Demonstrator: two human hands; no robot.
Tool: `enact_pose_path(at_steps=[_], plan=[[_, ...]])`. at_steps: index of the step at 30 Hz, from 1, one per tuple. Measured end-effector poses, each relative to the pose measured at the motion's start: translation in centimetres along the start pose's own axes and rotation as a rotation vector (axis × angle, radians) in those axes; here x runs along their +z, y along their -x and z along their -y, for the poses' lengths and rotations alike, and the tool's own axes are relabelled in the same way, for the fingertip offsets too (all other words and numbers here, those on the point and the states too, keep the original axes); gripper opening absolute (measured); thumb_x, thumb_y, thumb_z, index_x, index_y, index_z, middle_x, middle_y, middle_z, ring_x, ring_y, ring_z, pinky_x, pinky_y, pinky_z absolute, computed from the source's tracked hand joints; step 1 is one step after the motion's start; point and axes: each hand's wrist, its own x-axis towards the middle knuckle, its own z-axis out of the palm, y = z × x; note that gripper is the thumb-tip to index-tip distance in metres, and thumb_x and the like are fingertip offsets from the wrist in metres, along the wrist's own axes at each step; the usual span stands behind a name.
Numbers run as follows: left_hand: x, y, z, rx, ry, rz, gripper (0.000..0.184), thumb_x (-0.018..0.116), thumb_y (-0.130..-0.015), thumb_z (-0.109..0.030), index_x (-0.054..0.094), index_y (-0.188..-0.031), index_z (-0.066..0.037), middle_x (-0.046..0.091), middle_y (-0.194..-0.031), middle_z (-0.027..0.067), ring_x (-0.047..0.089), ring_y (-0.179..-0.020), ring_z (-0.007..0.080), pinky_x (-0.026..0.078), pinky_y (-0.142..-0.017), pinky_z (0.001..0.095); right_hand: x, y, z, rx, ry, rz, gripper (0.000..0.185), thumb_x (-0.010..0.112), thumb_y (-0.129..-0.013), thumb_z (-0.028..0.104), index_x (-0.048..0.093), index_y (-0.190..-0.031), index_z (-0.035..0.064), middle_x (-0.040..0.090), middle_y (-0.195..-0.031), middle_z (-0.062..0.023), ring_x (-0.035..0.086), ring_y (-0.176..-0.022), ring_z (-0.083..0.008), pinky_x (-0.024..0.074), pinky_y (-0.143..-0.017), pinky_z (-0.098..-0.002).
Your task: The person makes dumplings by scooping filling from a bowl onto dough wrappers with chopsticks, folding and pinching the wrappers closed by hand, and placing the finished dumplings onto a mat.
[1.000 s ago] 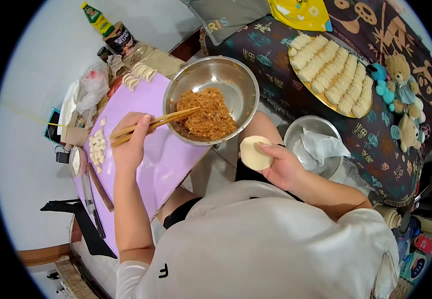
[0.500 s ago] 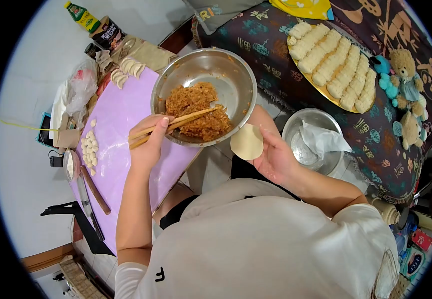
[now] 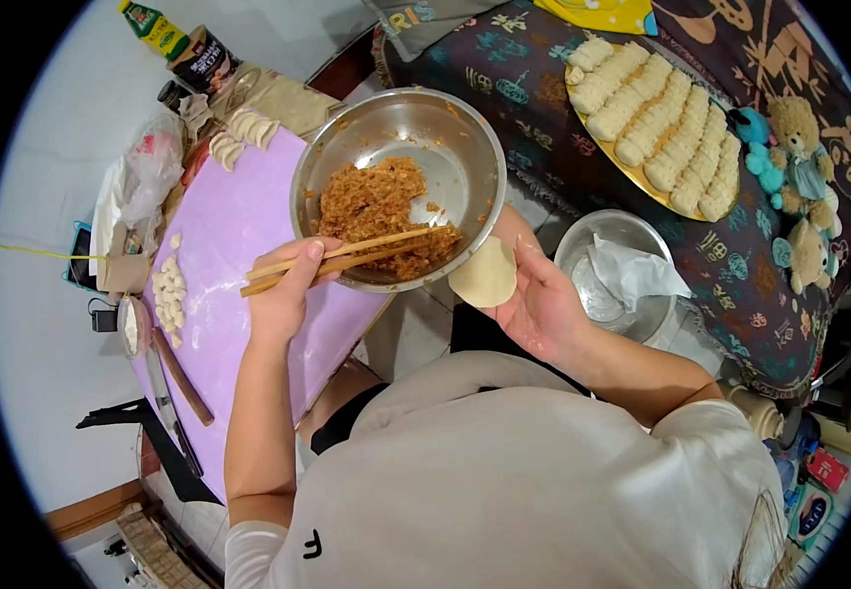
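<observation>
My left hand [image 3: 290,285] grips a pair of wooden chopsticks [image 3: 347,257], whose tips are in the brown minced filling [image 3: 371,201] at the near right side of a large steel bowl [image 3: 460,137]. The filling is split into a larger mass and a smaller portion by the tips. My right hand [image 3: 543,306] is palm up just right of the bowl, holding a round, flat dough wrapper [image 3: 484,275] close to the bowl's rim. Its fingers are partly hidden under the wrapper.
Left, a purple mat [image 3: 239,236] bears small dough pieces [image 3: 169,294], folded dumplings [image 3: 252,128], a rolling pin [image 3: 183,378] and a knife [image 3: 178,432]. Right, a second steel bowl [image 3: 656,329] holds a white bag [image 3: 631,275]; beyond lies a tray of dumplings [image 3: 656,128].
The chopsticks have moved right and down through the filling, parting a portion toward the near rim. My right hand and the wrapper have shifted left and up, closer to the bowl.
</observation>
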Motion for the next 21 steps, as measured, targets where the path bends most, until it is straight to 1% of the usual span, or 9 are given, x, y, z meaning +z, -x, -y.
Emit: enact_pose_path(at_steps=[4, 7, 10, 13, 16, 17, 20, 21], plan=[[-0.5, 0.7, 0.4, -0.015, 0.066, 0.007, 0.035, 0.057, -0.092, -0.026, 0.066, -0.099, 0.007, 0.067, -0.092, 0.0167, 0.066, -0.082, 0.0211, 0.056, -0.074, 0.029, -0.2, 0.0, 0.1, 0.009, -0.001, 0.016, 0.048, 0.03, -0.101, 0.036, 0.041, -0.132, 0.002, 0.054, -0.128, -0.0099, 0.052, -0.119, -0.0217, 0.0394, -0.104, -0.0356], [-1.1, 1.3, 1.4, -0.032, 0.258, -0.02, 0.034, 0.056, -0.092, -0.024, 0.064, -0.098, 0.008, 0.067, -0.094, 0.0182, 0.067, -0.082, 0.0231, 0.056, -0.073, 0.0292, -0.1, 0.1, 0.2, 0.025, -0.002, 0.022, 0.048, 0.03, -0.101, 0.037, 0.041, -0.132, 0.0022, 0.054, -0.127, -0.0101, 0.052, -0.119, -0.022, 0.0397, -0.104, -0.036], [-0.4, 2.6, 1.5, -0.08, 0.419, -0.13, 0.028, 0.053, -0.093, -0.018, 0.062, -0.098, 0.008, 0.066, -0.093, 0.0173, 0.065, -0.08, 0.0204, 0.055, -0.068, 0.0253, 0.2, 0.3, 0.0, 0.023, -0.005, 0.028, 0.048, 0.03, -0.101, 0.038, 0.041, -0.132, 0.0022, 0.053, -0.128, -0.0099, 0.052, -0.118, -0.0221, 0.0395, -0.104, -0.0359], [0.3, 4.3, 2.0, -0.016, 0.497, -0.172, 0.031, 0.054, -0.093, -0.021, 0.061, -0.098, 0.008, 0.065, -0.093, 0.0181, 0.065, -0.079, 0.0219, 0.054, -0.067, 0.0276, 0.5, 0.4, 0.0, 0.041, -0.022, 0.052, 0.049, 0.029, -0.101, 0.038, 0.04, -0.132, 0.0022, 0.053, -0.129, -0.0104, 0.051, -0.119, -0.0225, 0.0387, -0.105, -0.0363], [0.7, 6.3, 3.4, 0.182, 0.411, -0.16, 0.036, 0.056, -0.091, -0.028, 0.061, -0.098, 0.008, 0.064, -0.094, 0.0183, 0.064, -0.077, 0.0243, 0.054, -0.066, 0.0313, 0.7, 0.6, 0.1, 0.051, -0.04, 0.087, 0.052, 0.028, -0.101, 0.041, 0.038, -0.133, 0.0016, 0.051, -0.131, -0.011, 0.05, -0.121, -0.0231, 0.0374, -0.106, -0.0369], [1.0, 6.5, 3.5, 0.354, 0.289, -0.085, 0.037, 0.051, -0.093, -0.027, 0.063, -0.094, 0.008, 0.066, -0.093, 0.0208, 0.064, -0.075, 0.0255, 0.053, -0.065, 0.0326, 0.8, 0.6, 0.2, 0.048, -0.039, 0.089, 0.053, 0.028, -0.101, 0.042, 0.038, -0.134, 0.0014, 0.05, -0.132, -0.0113, 0.049, -0.121, -0.0231, 0.0371, -0.106, -0.037], [1.3, 7.8, 2.5, 0.717, -0.181, 0.064, 0.032, 0.053, -0.092, -0.022, 0.064, -0.088, 0.007, 0.066, -0.092, 0.0207, 0.065, -0.077, 0.0279, 0.055, -0.068, 0.0351, 0.9, 0.7, 0.2, 0.04, -0.033, 0.095, 0.056, 0.027, -0.1, 0.044, 0.036, -0.135, 0.0009, 0.048, -0.134, -0.012, 0.048, -0.123, -0.0233, 0.0364, -0.106, -0.0371], [1.9, 8.0, 2.0, 0.791, -0.215, 0.119, 0.025, 0.057, -0.09, -0.016, 0.065, -0.084, 0.007, 0.066, -0.091, 0.0207, 0.067, -0.082, 0.0299, 0.057, -0.072, 0.0387, 0.8, 0.7, 0.2, 0.036, -0.033, 0.095, 0.056, 0.027, -0.1, 0.044, 0.036, -0.135, 0.0008, 0.047, -0.134, -0.0121, 0.047, -0.123, -0.0234, 0.0363, -0.106, -0.037]])
